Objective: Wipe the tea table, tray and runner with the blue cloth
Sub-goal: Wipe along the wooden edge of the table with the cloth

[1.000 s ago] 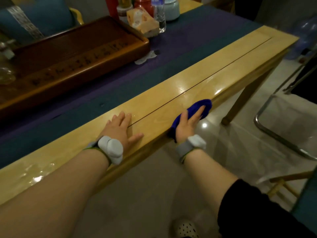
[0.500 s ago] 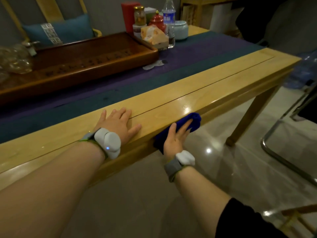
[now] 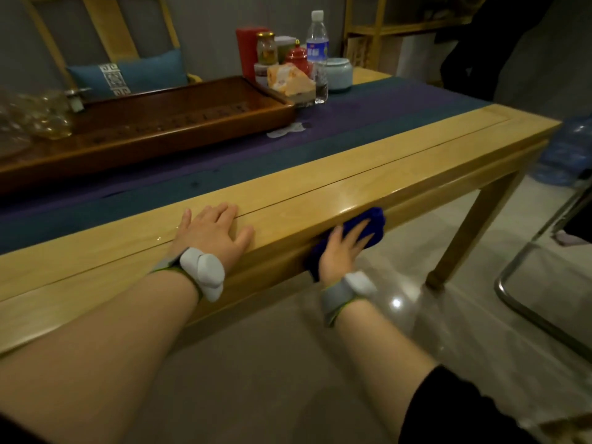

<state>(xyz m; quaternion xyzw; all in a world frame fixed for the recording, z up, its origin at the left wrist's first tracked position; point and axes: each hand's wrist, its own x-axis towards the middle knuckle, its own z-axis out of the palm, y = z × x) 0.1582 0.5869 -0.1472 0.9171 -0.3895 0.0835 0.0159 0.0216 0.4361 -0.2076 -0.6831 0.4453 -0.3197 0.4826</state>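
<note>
Cloth (image 3: 368,227) (blue) under right hand (image 3: 341,254).

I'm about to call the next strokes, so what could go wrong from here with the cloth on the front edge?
1. The right hand only presses the blue cloth with straight fingers against the yellow wooden tea table side edge; it could drop to the floor.
2. Wiping the purple-and-teal runner later risks toppling the upright clear plastic water bottle and red lidded jar beside the dark wooden tray.
</note>
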